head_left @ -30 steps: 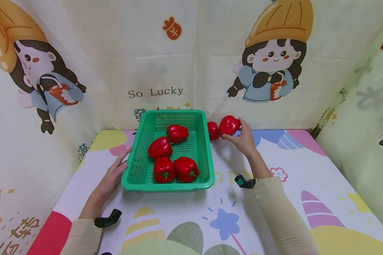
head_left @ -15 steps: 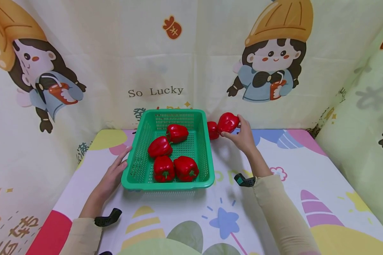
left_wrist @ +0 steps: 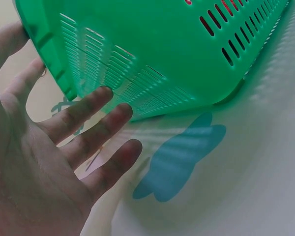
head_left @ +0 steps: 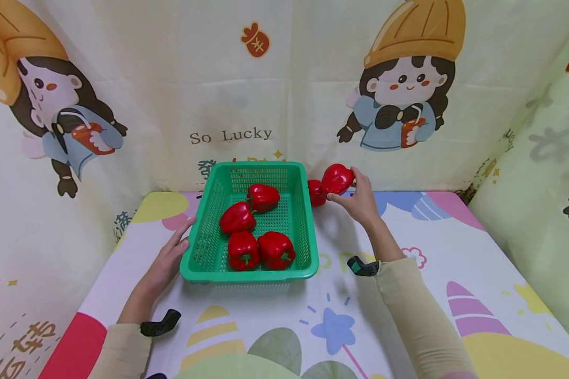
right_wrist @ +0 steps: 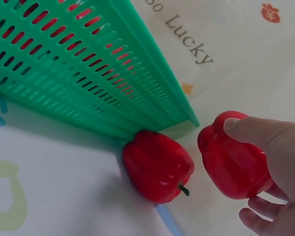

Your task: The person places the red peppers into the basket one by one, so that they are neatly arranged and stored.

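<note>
A green plastic basket [head_left: 248, 276] with slotted walls stands mid-table, several red bell peppers [head_left: 237, 218] lying inside. My left hand [head_left: 167, 261] is at its left side, fingers extended; in the left wrist view the fingers [left_wrist: 83, 108] are spread beside the basket wall [left_wrist: 137, 59]. My right hand [head_left: 362, 202] grips another red bell pepper [head_left: 337, 179] between thumb and fingers, off the basket's right rear side. One more red bell pepper [right_wrist: 158, 166], green stem showing, rests on the table against the basket's outer wall, just left of the held one in the right wrist view.
A patterned cloth covers the table [head_left: 384, 316]. Behind it hangs a cream curtain [head_left: 313, 105] printed with cartoon figures, close to the basket's rear edge. Curtains also flank the table on both sides.
My right hand has raised the gripped bell pepper slightly and shifted it a little left, toward the basket. The left hand and the basket have stayed in place.
</note>
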Demonstrator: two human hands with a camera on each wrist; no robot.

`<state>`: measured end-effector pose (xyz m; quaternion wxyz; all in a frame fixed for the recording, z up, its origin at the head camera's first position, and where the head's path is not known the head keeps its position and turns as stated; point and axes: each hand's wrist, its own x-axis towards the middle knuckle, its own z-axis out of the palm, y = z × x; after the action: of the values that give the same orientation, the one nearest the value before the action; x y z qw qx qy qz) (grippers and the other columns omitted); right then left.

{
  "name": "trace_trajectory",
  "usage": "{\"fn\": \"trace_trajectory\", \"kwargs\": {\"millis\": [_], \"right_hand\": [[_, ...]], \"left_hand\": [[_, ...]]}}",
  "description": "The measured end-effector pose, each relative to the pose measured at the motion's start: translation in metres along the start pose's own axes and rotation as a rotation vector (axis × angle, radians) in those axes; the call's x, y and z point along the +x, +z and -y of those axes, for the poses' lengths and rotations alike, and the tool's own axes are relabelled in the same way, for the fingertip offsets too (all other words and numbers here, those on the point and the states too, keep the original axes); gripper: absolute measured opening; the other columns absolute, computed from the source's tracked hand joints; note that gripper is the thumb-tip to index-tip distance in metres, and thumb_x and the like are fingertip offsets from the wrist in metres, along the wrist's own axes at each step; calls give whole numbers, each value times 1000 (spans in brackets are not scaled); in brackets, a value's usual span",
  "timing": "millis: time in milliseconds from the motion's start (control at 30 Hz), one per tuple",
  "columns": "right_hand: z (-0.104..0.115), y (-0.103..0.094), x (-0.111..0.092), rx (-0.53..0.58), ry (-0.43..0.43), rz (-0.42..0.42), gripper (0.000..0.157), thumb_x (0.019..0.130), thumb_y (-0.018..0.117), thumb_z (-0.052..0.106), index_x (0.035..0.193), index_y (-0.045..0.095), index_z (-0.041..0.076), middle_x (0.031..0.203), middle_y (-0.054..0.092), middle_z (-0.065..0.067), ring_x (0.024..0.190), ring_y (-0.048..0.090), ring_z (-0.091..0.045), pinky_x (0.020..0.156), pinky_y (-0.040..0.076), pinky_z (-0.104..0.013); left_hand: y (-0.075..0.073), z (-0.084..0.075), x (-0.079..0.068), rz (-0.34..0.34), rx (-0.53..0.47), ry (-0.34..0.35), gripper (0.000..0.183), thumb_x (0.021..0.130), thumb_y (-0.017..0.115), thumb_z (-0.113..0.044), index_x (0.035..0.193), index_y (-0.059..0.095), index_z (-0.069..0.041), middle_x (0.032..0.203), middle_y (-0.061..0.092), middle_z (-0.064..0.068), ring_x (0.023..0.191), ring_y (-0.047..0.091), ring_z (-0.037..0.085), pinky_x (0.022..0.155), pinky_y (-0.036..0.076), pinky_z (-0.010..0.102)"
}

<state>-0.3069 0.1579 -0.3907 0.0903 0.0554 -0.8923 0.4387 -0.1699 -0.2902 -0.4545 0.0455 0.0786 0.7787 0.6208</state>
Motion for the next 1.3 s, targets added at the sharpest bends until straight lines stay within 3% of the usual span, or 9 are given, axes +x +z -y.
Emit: {"fn": "trace_trajectory", "kwargs": {"millis": [1300], "right_hand": [[29, -3, 7, 12, -46, 14, 96, 78, 79, 25, 154, 21, 16, 149, 34, -14, 131, 40, -32, 93, 53, -51]], "left_hand": [[-3, 5, 2, 6, -3, -5, 52, 104, 30, -38, 154, 17, -38, 164, 7, 3, 150, 1, 37, 110, 4, 75]]}}
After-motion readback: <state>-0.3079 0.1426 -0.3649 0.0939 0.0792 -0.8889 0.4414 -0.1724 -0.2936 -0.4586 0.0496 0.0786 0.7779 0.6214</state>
